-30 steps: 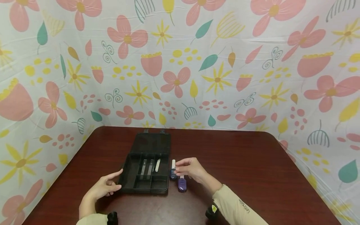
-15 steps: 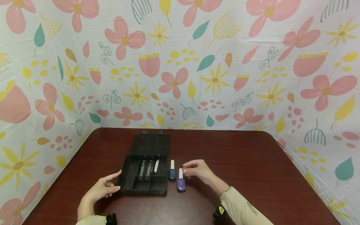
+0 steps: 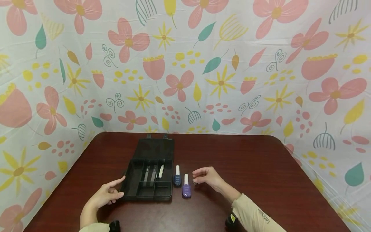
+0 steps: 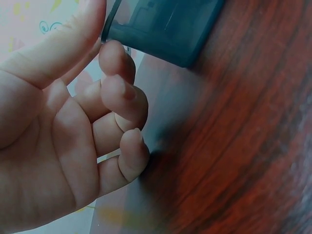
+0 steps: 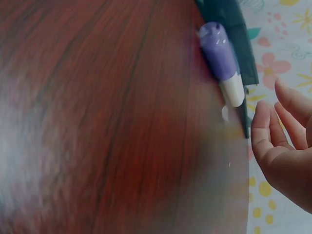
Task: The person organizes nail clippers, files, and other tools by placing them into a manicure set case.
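A black divided box [image 3: 130,185] sits on the table with its lid [image 3: 155,148] folded back. Inside lie a silver nail clipper [image 3: 161,171] and two narrow greyish strips [image 3: 146,174]. My left hand [image 3: 101,195] touches the box's left side with a stretched index finger and thumb; its other fingers hang loosely curled, as the left wrist view shows. To the right of the box, a blue nail polish bottle [image 3: 177,179] and a purple nail polish bottle [image 3: 186,190] lie with white caps pointing away. My right hand [image 3: 210,177] hovers right of the purple bottle, fingers relaxed.
The dark reddish wooden table [image 3: 246,161] stretches to the right of the bottles. A white flowered cloth [image 3: 220,64] rises behind it and along both sides. A black strap device [image 3: 231,220] sits at my right wrist.
My right hand has drawn back to the right, away from the two bottles, which are now uncovered. The left hand stays at the box. Box and bottles keep their places.
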Tool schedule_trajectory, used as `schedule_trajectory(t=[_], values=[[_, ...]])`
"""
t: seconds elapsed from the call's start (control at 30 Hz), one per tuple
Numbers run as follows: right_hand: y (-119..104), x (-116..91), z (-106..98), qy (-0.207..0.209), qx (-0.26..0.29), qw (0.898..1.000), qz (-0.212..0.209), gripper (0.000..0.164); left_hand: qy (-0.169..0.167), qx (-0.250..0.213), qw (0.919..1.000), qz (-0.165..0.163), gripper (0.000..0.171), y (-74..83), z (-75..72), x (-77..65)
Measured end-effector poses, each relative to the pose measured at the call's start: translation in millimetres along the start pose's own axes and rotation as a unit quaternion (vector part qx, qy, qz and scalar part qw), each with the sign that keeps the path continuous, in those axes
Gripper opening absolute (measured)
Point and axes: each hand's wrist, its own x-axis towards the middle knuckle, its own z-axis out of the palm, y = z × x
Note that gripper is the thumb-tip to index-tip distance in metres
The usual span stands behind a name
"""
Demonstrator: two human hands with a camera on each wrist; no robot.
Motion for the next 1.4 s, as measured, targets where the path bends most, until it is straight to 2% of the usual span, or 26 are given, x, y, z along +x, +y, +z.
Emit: schedule_trajectory(t=[0.33, 0.57, 0.83, 1.0, 1.13, 1.4], values=[[7, 4, -8, -0.026, -0.098, 0.995, -0.001, 0.032, 0.005, 0.001, 0.9999, -0.010, 0.070, -0.6, -1.1, 0.5], [8, 8, -10, -0.043, -0.147, 0.988, -0.029, 0.034, 0.001, -0.003, 1.0000, -0.006, 0.069, 0.4, -0.3, 0.5], [10, 13, -9, -0.055, -0.215, 0.974, -0.047, 0.035, 0.003, -0.006, 0.9999, -0.009, 0.068, -0.4, -0.3, 1.0], [8, 15, -7, -0.067, -0.259, 0.962, -0.060, 0.034, -0.001, -0.004, 1.0000, -0.004, 0.069, 1.2, -0.7, 0.3], [9, 16, -7, -0.075, -0.281, 0.954, -0.073, 0.033, -0.002, -0.005, 0.9999, -0.010, 0.069, 3.7, -1.2, -0.6], [11, 18, -8, -0.084, -0.295, 0.948, -0.089, 0.033, 0.000, -0.003, 1.0000, -0.002, 0.068, 3.8, -1.5, -0.8]])
